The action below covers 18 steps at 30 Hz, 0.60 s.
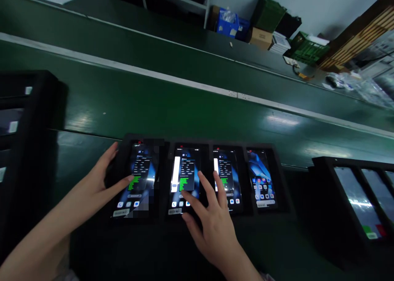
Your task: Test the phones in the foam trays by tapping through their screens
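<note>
**Two bare hands on a row of lit phones in a dark tray**

Four flat, glossy phones lie side by side in a matte black tray [283, 178] with raised ribs between the slots; the tray serves as landmark here. The first phone [135, 182], at the tray's left end, shows green text lines on a dark panel. The left hand [104, 178] cups that phone's left edge, fingers spread along the tray's outer rim and the thumb laid across the lower glass; it is loosely open around the edge, not clenched.

The second phone [184, 178], next slot to the right, carries a tall white bar and the same green text. The right hand [212, 219] lies open and flat over its lower half, fingers fanned, fingertips reaching toward the third phone [226, 176]. The fourth phone [261, 178], at the tray's right end, shows a blue wallpaper with round icons and is untouched.

Beyond the tray's far edge runs a smooth green conveyor belt [184, 108], sheeny, bare and wide, edged by a pale strip. Right of the tray, apart from it, a second black tray [320, 178] holds larger reflective screens. Left of the tray stands a dark rack [33, 108]. Far past the belt sit green crates [304, 47] and a blue box [227, 22]
</note>
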Motion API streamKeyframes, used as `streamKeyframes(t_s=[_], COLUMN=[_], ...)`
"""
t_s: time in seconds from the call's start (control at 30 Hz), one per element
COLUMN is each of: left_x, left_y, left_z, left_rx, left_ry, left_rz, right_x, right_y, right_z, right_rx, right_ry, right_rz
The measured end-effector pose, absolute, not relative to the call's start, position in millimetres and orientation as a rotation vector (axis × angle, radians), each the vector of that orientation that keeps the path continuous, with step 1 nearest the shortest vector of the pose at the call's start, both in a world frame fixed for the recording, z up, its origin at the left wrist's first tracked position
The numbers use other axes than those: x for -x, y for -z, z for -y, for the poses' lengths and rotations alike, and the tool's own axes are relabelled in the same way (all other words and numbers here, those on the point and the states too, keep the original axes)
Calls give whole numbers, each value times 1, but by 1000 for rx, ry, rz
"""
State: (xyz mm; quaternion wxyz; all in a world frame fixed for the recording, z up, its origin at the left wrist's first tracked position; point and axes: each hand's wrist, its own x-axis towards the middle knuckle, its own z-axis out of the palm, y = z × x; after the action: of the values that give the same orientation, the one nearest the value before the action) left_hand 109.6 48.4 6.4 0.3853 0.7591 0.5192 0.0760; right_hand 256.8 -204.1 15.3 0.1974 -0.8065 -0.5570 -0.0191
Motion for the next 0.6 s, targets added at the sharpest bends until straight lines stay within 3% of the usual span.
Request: streamKeyframes(t_s=[0.6], left_x=[-130], left_y=[-18], left_z=[-32], left_rx=[-1992], left_ry=[-163], left_rz=[-1411], right_x=[-253], right_y=[-7], right_z=[199], right_rx=[2308], right_ry=[154], right_rz=[1333])
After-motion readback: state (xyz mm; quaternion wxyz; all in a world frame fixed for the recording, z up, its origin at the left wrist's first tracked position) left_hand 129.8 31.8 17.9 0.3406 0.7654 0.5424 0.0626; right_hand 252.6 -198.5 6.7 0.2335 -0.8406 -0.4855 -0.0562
